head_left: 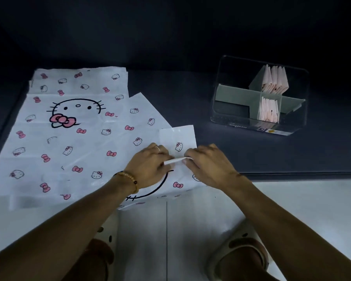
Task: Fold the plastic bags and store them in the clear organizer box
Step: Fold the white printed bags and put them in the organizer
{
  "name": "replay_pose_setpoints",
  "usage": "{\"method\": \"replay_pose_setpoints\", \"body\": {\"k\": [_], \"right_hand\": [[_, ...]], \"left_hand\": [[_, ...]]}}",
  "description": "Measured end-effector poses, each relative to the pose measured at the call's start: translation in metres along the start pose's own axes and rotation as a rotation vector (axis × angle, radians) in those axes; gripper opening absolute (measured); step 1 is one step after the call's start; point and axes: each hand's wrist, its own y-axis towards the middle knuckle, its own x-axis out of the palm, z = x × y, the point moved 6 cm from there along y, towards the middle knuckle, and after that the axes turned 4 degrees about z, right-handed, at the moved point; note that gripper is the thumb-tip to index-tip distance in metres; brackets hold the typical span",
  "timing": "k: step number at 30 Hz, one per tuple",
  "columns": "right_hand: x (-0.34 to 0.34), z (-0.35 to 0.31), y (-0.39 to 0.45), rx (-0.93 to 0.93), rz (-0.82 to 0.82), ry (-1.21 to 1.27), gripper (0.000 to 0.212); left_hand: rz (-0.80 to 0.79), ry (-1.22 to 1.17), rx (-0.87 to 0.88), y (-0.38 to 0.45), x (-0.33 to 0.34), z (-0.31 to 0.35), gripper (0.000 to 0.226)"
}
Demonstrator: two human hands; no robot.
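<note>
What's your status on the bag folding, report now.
Left hand and right hand both pinching folded bag strip. Organizer box partly filled, right of strip. Path unobstructed.

Plastic bags (69, 126): thin white film with a soft sheen, printed in pink and black, lightly creased. Bag being folded (177, 142): the same film, with sharp fold lines. Organizer box (259, 94): clear rigid plastic with glossy walls and matt grey-green dividers (235, 94). Folded bags (275, 78) inside: pale pink film. Surface (190, 94): dark, matt, even finish. Floor (292, 199): pale, smooth tile. Bracelet (130, 178): rounded amber-coloured beads, slightly glossy.
</note>
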Motion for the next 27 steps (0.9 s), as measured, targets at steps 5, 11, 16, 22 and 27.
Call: {"method": "replay_pose_setpoints", "body": {"k": [5, 11, 16, 22, 27], "right_hand": [[0.002, 0.04, 0.004, 0.489, -0.004, 0.522, 0.009], [0.019, 0.057, 0.032, 0.75, 0.036, 0.437, 0.031], [0.028, 0.067, 0.043, 0.837, 0.051, 0.382, 0.031], [0.016, 0.067, 0.049, 0.821, 0.196, 0.165, 0.034], [0.024, 0.045, 0.039, 0.222, 0.214, -0.056, 0.04]], "left_hand": [[0.111, -0.234, -0.294, 0.013, -0.005, -0.019, 0.031], [0.192, 0.046, -0.505, 0.044, -0.004, -0.03, 0.036], [0.186, 0.172, -0.55, 0.057, 0.001, -0.04, 0.04], [0.187, 0.259, -0.608, 0.062, -0.001, -0.046, 0.035], [0.176, 0.275, -0.607, 0.062, -0.011, -0.048, 0.035]]}}
